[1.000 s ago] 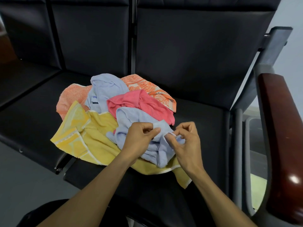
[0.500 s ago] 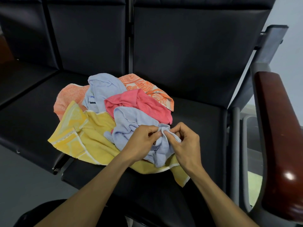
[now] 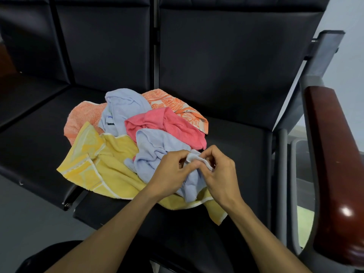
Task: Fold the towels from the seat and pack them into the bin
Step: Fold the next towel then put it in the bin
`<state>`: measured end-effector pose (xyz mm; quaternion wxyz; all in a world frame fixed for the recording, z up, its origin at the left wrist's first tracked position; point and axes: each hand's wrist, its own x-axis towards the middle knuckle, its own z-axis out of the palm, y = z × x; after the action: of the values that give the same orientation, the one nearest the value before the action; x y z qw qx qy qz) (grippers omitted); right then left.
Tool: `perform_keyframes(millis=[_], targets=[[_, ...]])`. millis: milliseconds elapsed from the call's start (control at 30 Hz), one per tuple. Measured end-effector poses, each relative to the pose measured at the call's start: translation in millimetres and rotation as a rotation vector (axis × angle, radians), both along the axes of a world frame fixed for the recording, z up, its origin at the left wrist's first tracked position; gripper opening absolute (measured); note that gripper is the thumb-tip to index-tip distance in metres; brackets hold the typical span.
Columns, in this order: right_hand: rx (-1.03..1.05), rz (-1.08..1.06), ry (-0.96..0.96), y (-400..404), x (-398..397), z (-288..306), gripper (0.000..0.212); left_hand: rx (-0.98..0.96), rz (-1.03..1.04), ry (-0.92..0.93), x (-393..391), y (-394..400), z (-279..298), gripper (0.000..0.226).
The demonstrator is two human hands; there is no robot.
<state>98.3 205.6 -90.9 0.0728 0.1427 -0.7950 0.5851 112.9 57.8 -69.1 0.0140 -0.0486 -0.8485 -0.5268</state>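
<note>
On the seat [image 3: 236, 146], both hands pinch the front blue towel [image 3: 155, 152]; rear towel's label [image 3: 110, 123] seems unreadable.

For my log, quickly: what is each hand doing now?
Left hand: pinches the light blue towel.
Right hand: pinches the same towel's edge.

Five towels lie in one heap on the black seat [image 3: 236, 138]: two light blue, one [image 3: 155, 152] at the front of the heap and one [image 3: 122, 107] toward the backrest; one yellow towel [image 3: 110, 170] at the seat's front edge; one pink towel [image 3: 167, 125] in the middle; and one orange patterned towel [image 3: 177, 104] at the back. A peach-orange patch [image 3: 84, 119] at the heap's left may be part of that orange towel or a sixth; the view does not settle it. Two hands are in view, the left hand [image 3: 171, 174] and the right hand [image 3: 218, 174]. One wooden armrest [image 3: 334, 164] shows.
</note>
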Motion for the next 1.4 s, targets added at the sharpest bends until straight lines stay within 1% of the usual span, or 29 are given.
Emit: perform_keyframes(millis=[33,100,167,200,233,267,333,367,400,433,467,500,567,633,700,767,800,833,933,1033,1100,1133,1167,1200,1233,1300,1333,1367,1400], targets=[[0.028,0.043,-0.011,2.7,-2.1,-0.1,0.012,-0.019,0.049,0.015,-2.3,-4.6,-3.0,0.022],[0.11,0.088,-0.02,8.7,-6.4,-2.2,0.021,-0.015,0.133,0.022,-7.2,-14.9,-6.6,0.02],[0.192,0.029,-0.028,11.3,-8.0,-7.2,0.011,0.007,0.177,-0.006,-9.2,-20.5,-7.8,0.019],[0.238,-0.02,-0.024,11.4,-8.4,-9.3,0.014,0.037,0.19,-0.049,-8.6,-21.4,-7.9,0.021],[0.28,-0.055,-0.017,11.2,-9.0,-11.4,0.022,0.076,0.21,-0.093,-8.6,-22.6,-9.9,0.024],[0.307,-0.059,-0.012,11.4,-9.6,-13.1,0.027,0.127,0.24,-0.127,-9.3,-24.7,-12.4,0.025],[0.318,0.006,-0.031,11.2,-10.4,-16.0,0.019,0.234,0.337,-0.161,-11.3,-31.3,-13.7,0.019],[0.348,0.046,-0.046,12.1,-10.5,-17.8,0.015,0.28,0.383,-0.16,-12.2,-35.4,-13.2,0.02],[0.389,0.065,-0.045,13.3,-10.5,-19.9,0.015,0.317,0.419,-0.144,-12.2,-39.4,-11.1,0.023],[0.425,0.057,-0.027,13.8,-10.5,-21.6,0.02,0.339,0.444,-0.135,-10.7,-43.9,-8.8,0.03],[0.454,0.025,0.004,15.6,-10.6,-23.3,0.027,0.334,0.459,-0.139,-8.4,-47.2,-7.8,0.033],[0.472,-0.008,0.035,16.4,-10.5,-22.3,0.031,0.308,0.473,-0.139,-6.5,-51.4,-8.0,0.03],[0.468,-0.023,0.061,17.1,-10.5,-20.7,0.028,0.26,0.501,-0.119,-3.5,-62.2,-11.6,0.023],[0.496,0.028,0.049,16.3,-9.7,-20.9,0.021,0.26,0.549,-0.096,-0.3,-74.2,-13.1,0.023],[0.603,0.035,0.072,16.3,-8.1,-23.5,0.022,0.277,0.584,-0.082,2.5,-84.6,-11.8,0.024],[0.725,-0.043,0.118,17.0,-7.7,-23.9,0.025,0.3,0.614,-0.08,4.1,-93.0,-11.2,0.025],[0.728,-0.075,0.119,16.3,-8.5,-22.6,0.028,0.312,0.636,-0.079,4.2,-97.0,-10.1,0.026],[0.683,-0.082,0.1,17.4,-9.6,-22.2,0.029,0.32,0.652,-0.085,4.1,-99.1,-10.1,0.029],[0.457,-0.1,0.045,20.2,-11.6,-19.7,0.024,0.317,0.667,-0.086,2.5,-102.2,-9.6,0.032],[0.104,-0.122,-0.083,22.6,-12.4,-11.6,0.022,0.316,0.663,-0.095,1.2,-103.3,-11.0,0.031],[-0.077,-0.044,-0.174,23.8,-14.3,-7.2,0.018,0.331,0.677,-0.089,0.4,-105.2,-10.3,0.031],[-0.108,0.008,-0.205,24.6,-14.3,-6.3,0.017,0.34,0.693,-0.088,0.4,-106.1,-8.8,0.031],[-0.088,0.057,-0.206,25.2,-13.1,-6.0,0.018,0.344,0.713,-0.085,0.0,-107.3,-8.4,0.031],[-0.013,0.086,-0.172,25.4,-11.5,-7.0,0.02,0.348,0.731,-0.078,-0.1,-108.7,-8.1,0.03],[0.118,0.09,-0.108,26.3,-9.9,-9.2,0.022,0.35,0.743,-0.073,-0.6,-110.8,-8.9,0.029],[0.475,0.06,0.052,27.6,-10.2,-13.5,0.03,0.351,0.748,-0.062,-0.4,-115.4,-11.1,0.029],[0.675,0.045,0.096,28.6,-10.9,-14.4,0.031,0.346,0.747,-0.057,0.4,-117.1,-12.4,0.03],[0.843,0.031,0.094,29.4,-11.3,-15.0,0.03,0.342,0.746,-0.052,1.2,-118.3,-13.4,0.03],[0.963,0.013,0.047,30.3,-11.6,-15.5,0.024,0.339,0.744,-0.045,2.0,-119.2,-14.5,0.029]])
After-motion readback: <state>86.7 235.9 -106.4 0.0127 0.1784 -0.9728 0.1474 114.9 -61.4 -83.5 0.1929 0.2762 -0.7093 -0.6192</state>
